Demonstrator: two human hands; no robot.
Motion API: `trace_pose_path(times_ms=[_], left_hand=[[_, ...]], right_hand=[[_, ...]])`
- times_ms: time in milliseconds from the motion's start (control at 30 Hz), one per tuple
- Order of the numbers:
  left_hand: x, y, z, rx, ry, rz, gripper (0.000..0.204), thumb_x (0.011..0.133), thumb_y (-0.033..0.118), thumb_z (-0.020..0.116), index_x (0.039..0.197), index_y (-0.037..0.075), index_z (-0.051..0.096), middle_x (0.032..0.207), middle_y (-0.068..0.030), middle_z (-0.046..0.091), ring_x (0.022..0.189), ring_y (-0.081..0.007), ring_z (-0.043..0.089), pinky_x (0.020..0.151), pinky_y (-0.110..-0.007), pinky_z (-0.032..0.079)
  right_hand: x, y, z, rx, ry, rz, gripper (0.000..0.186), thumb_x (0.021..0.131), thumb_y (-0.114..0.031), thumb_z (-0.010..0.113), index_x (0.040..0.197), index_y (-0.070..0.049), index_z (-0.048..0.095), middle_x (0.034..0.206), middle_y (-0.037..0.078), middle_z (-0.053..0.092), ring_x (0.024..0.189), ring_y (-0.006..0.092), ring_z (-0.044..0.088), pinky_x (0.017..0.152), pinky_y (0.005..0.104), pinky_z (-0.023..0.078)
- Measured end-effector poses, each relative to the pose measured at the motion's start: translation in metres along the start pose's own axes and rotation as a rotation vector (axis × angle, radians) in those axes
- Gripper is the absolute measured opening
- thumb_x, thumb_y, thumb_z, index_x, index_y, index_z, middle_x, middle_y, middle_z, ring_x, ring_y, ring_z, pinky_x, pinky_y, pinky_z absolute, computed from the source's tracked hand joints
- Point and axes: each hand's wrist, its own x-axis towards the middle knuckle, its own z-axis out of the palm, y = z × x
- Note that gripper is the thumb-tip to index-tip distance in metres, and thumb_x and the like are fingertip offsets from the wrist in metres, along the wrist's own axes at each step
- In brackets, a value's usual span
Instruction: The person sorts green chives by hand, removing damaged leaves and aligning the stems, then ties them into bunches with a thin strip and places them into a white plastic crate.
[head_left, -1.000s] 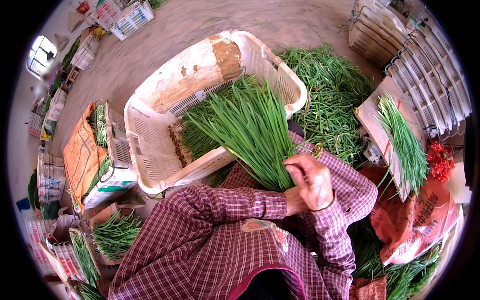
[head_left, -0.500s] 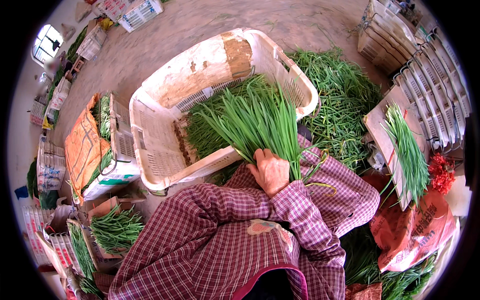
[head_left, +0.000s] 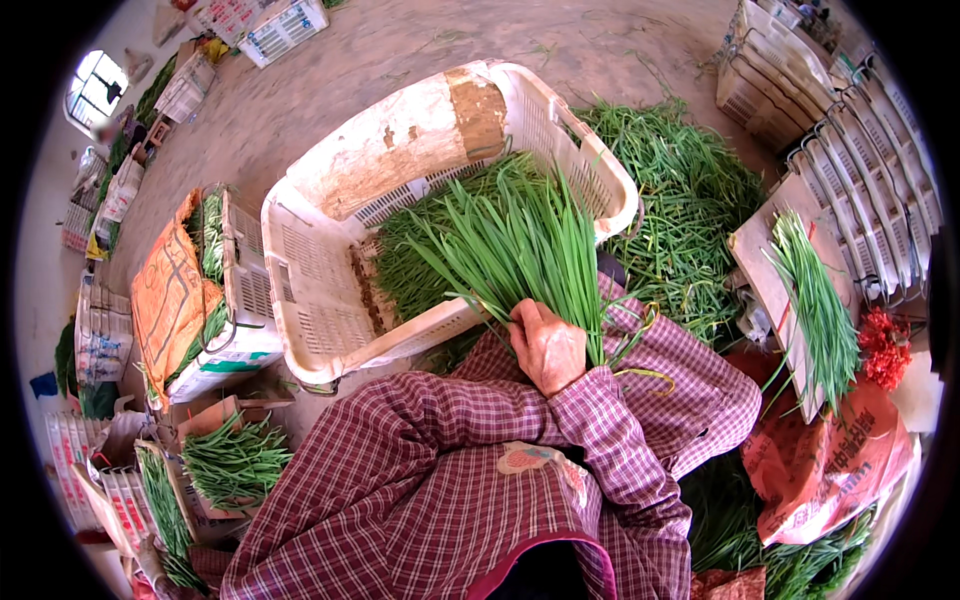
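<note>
My right hand (head_left: 550,345) has its fingers curled against the lower left side of a bright green bunch of long flat leaves (head_left: 540,250) — whether they pinch a blade, I cannot tell. My left hand is hidden beyond my right forearm; grip not determinable. The bunch slants over the near rim of a white slotted plastic basket (head_left: 310,255), which holds darker green leaves (head_left: 420,270). Right of the basket: a loose green leaf heap (head_left: 690,200). Farther right — a flat tan board (head_left: 760,235) bearing another long green bunch (head_left: 812,300).
</note>
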Motion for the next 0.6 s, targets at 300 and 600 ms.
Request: trace_pose_path(times_ms=[300,600], left_hand=[[-0.008,-0.014,0.004,0.020,-0.001,0.026,0.009,0.085,0.017,0.058,0.089,0.009,0.057,0.081,-0.0048,0.056,0.082,-0.0226,0.058,0.076,-0.041,0.043],[-0.004,-0.002,0.013,0.072,0.014,0.073,0.008,0.084,0.018,0.058,0.085,0.010,0.057,0.075,-0.0031,0.055,0.078,-0.0216,0.057,0.073,-0.039,0.042]], right_hand=[[0.007,-0.005,0.006,-0.193,-0.086,0.007,0.021,0.079,-0.019,0.073,0.088,-0.009,0.057,0.079,0.007,0.059,0.074,0.0271,0.064,0.061,0.0383,0.051],[-0.009,-0.013,-0.031,0.213,0.043,0.035,0.010,0.086,-0.012,0.068,0.091,-0.005,0.063,0.075,0.011,0.064,0.063,0.0271,0.064,0.060,0.0354,0.053]])
